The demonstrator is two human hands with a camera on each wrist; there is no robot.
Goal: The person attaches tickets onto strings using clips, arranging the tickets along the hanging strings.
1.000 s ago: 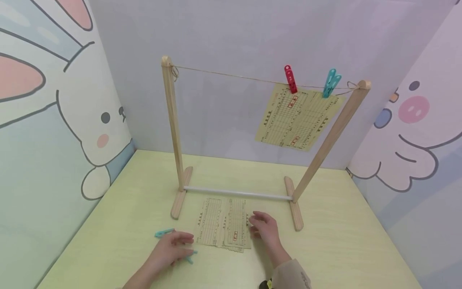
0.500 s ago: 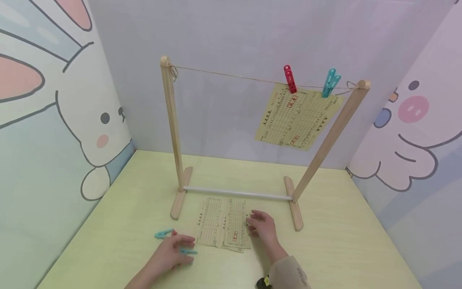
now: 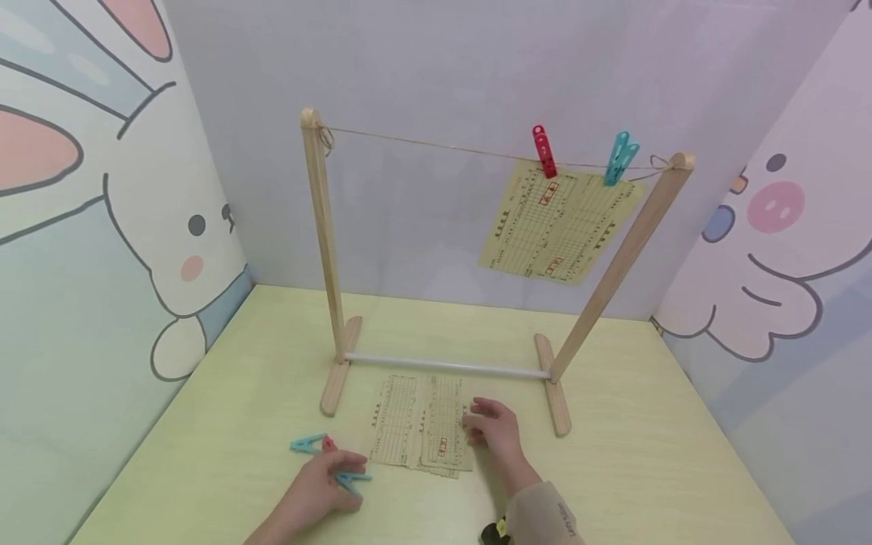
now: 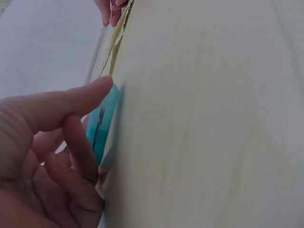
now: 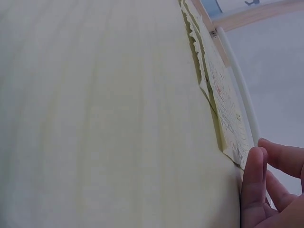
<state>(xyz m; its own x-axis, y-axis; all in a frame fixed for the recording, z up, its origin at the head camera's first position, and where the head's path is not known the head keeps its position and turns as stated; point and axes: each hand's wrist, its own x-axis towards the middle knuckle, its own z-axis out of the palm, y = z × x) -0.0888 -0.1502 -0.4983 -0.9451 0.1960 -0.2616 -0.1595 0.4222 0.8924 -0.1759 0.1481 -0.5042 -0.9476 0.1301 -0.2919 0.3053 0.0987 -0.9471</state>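
Observation:
A stack of yellowish printed paper sheets (image 3: 417, 430) lies flat on the table in front of a wooden drying rack (image 3: 325, 250). My right hand (image 3: 474, 424) rests at the stack's right edge, and its fingertips (image 5: 255, 176) touch the table by the sheets' corner (image 5: 228, 137). My left hand (image 3: 341, 468) is to the left of the stack, with thumb and curled fingers pinching a teal clothespin (image 3: 354, 478) (image 4: 100, 124) that lies on the table. A second teal clothespin (image 3: 305, 444) and a red one (image 3: 329, 443) lie just beyond that hand.
The rack's string (image 3: 422, 145) carries a red clothespin (image 3: 543, 151) and a teal clothespin (image 3: 618, 159), which hold a printed sheet (image 3: 559, 219) near the right post. A white bar (image 3: 446, 367) joins the rack's feet. Cartoon wall panels enclose the pale green table (image 3: 647, 469).
My left hand has drawn back slightly toward me and closed on the teal clothespin, which uncovers the red one. My right hand has edged left against the stack.

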